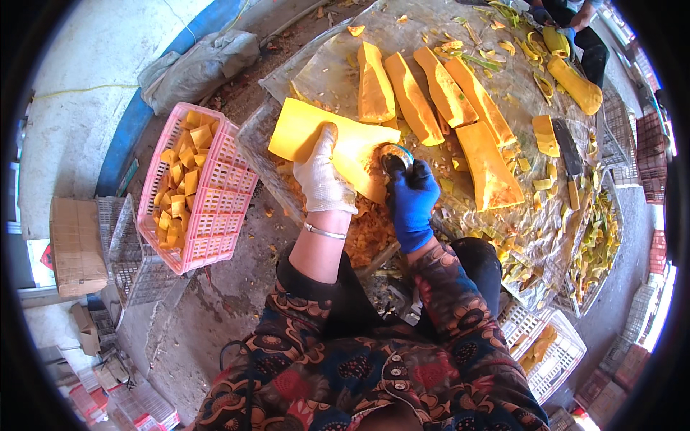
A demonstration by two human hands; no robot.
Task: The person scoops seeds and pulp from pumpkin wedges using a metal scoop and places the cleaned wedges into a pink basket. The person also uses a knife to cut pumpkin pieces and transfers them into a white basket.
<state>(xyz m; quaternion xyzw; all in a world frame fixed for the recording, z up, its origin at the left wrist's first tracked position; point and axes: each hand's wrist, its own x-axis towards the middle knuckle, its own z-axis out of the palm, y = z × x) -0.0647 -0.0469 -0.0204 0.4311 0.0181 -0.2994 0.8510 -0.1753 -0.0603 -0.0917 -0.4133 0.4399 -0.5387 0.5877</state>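
Note:
A peeled, cut length of pumpkin (350, 141) lies tilted in front of me, its hollow end turned to the right. My left hand (325, 175), in a white knit glove, grips its near side with the thumb on top. In a blue glove, my right hand (412, 202) holds a round metal scraper (398, 156) against the stringy hollow. Orange pumpkin pulp and seeds (368, 229) are heaped under both hands. Just beyond, several peeled pumpkin halves (377, 86) lie side by side, with another peeled piece (488, 167) to the right of my right hand.
A pink plastic crate (221, 188) of pumpkin chunks stands at left, beside a cardboard box (78, 247). A broad knife (567, 145) lies on the plastic-covered table (334, 64). Peelings (595, 245) fill a crate at right. Another person's hand (582, 20) is at the far right, near a pumpkin.

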